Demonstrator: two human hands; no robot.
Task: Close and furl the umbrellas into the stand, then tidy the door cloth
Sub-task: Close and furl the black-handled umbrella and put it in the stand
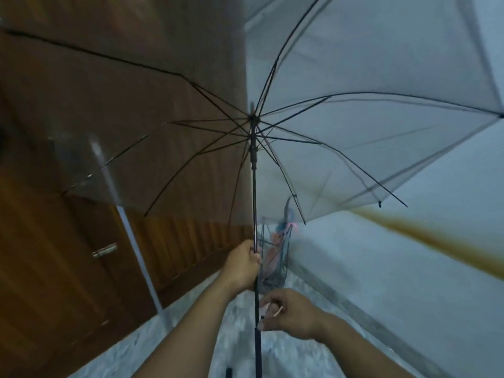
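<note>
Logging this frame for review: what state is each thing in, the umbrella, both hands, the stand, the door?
Clear umbrella: fully open, ribs spread, held upright.
Left hand: grips the umbrella's shaft.
Right hand: fingers curled beside the lower shaft; contact unclear.
Wire stand: upright by the wall, already holding furled umbrellas.
Wooden door: appears shut; latch blurred.

umbrella stand [275,257] on speckled floor [191,336]
</note>
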